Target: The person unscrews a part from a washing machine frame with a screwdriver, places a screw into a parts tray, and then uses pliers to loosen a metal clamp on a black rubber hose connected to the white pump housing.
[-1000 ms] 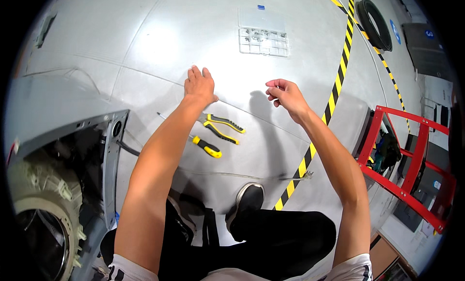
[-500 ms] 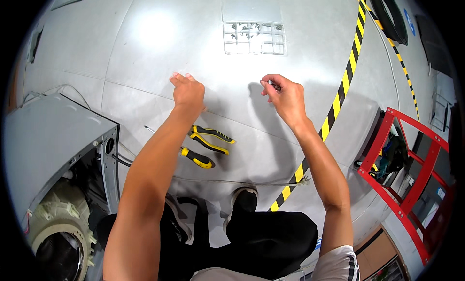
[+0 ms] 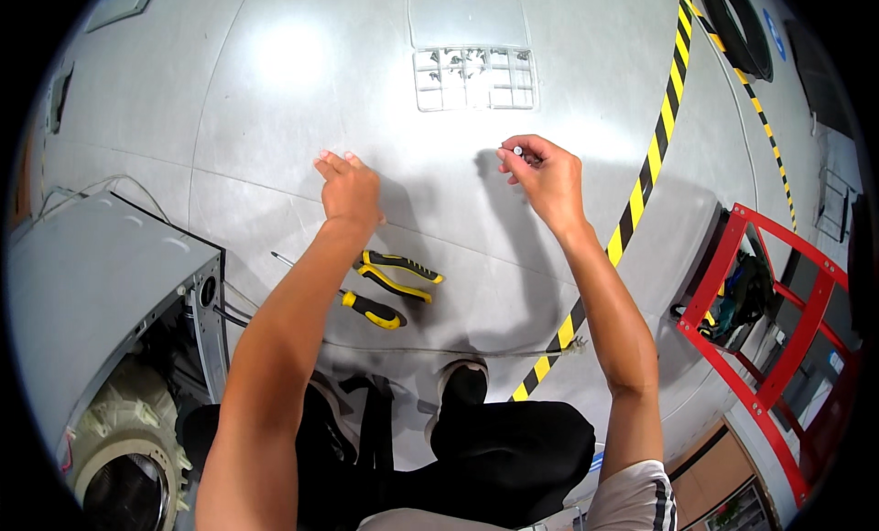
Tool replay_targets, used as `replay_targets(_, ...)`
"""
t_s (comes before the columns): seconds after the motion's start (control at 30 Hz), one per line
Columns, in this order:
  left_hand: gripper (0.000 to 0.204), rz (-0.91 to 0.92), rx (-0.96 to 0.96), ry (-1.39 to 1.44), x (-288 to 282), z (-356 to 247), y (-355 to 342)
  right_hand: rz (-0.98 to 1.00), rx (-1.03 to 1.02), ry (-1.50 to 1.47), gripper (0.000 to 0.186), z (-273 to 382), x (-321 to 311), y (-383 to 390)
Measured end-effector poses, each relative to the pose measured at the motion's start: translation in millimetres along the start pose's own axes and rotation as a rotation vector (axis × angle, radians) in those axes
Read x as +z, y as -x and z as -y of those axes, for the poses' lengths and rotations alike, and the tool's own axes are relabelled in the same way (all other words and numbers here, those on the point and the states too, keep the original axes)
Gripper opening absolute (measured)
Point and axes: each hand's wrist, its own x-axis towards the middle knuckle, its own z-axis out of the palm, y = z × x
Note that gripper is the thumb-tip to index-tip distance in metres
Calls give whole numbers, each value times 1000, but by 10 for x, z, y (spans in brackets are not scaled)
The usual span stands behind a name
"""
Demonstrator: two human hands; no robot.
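Note:
My right hand (image 3: 542, 174) is raised over the grey floor and pinches a small pale screw (image 3: 517, 151) between thumb and fingertips. My left hand (image 3: 348, 188) reaches forward, palm down, fingers together, holding nothing. A clear compartment box (image 3: 473, 78) with several small parts lies on the floor just beyond both hands. Yellow-and-black pliers (image 3: 399, 273) and a yellow-handled screwdriver (image 3: 371, 309) lie on the floor under my left forearm.
An opened grey washing machine (image 3: 101, 284) with its drum (image 3: 128, 458) exposed stands at my left. A yellow-black floor stripe (image 3: 645, 178) runs diagonally at right. A red metal frame (image 3: 760, 302) stands at far right. A thin cable (image 3: 458, 352) crosses the floor by my shoe (image 3: 461, 389).
Both hands have moved forward toward the compartment box. The right hand still pinches the small screw; the view has tilted so the box sits nearer.

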Motion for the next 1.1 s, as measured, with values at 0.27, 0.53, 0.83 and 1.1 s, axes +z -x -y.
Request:
replay_targets(0.27, 100, -84, 103, -222, 3, 1, 50, -59, 33, 129, 15, -55, -40, -619)
replay_targets(0.53, 117, -68, 81, -65, 51, 27, 6, -122, -116, 415, 16, -194, 15, -1236)
replay_targets(0.83, 84, -78, 95, -136, 57, 24, -8, -81, -106, 424, 17, -37, 72, -1297)
replay_targets(1.1, 115, -136, 27, -61, 250, 18, -67, -98, -232, 675, 11, 4, 114, -1327)
